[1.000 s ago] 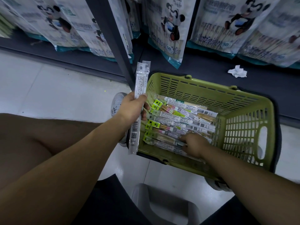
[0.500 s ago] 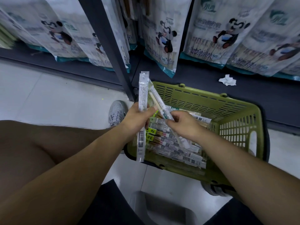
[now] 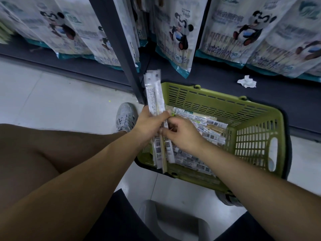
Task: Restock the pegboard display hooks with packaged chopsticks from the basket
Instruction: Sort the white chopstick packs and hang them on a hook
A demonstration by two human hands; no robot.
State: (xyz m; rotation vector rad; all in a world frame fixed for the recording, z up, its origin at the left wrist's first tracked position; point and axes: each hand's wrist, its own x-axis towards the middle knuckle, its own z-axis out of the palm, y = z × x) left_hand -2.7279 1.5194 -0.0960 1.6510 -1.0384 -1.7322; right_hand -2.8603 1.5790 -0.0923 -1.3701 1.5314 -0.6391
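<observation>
Upright packs point(image 3: 153, 98) over basket point(image 3: 208, 100) edge

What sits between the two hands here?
In the head view, a bundle of chopstick packets: the left hand grips it, the right hand pinches it, over the basket.

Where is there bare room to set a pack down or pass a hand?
Free: floor left of the shelf post; dark shelf base behind the basket, left of the crumpled tissue. Crowded: basket, full of chopstick packs, left hand and right hand over its left end.
</observation>
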